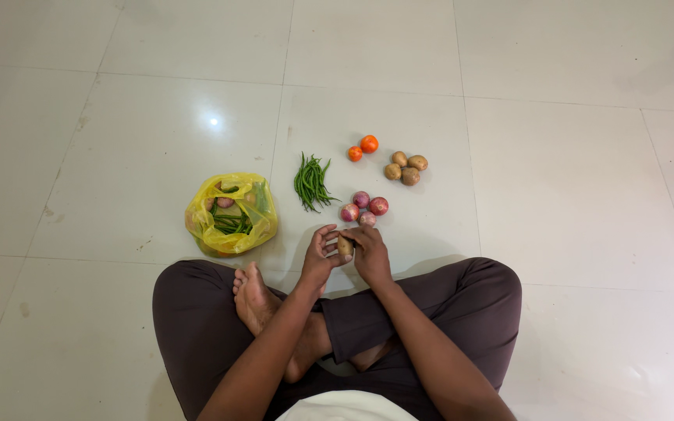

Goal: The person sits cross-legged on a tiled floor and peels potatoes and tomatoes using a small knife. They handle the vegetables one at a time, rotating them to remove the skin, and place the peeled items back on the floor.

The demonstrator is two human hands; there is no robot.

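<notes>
One potato sits between both hands, just above the crossed legs — the left hand cups it from one side with its grip curled round it, and the right hand closes on it from the other. Just beyond lie four red onions on the tiled floor. Past them rest green beans, three potatoes and two tomatoes — a yellow bag of vegetables lies open to the left.
</notes>
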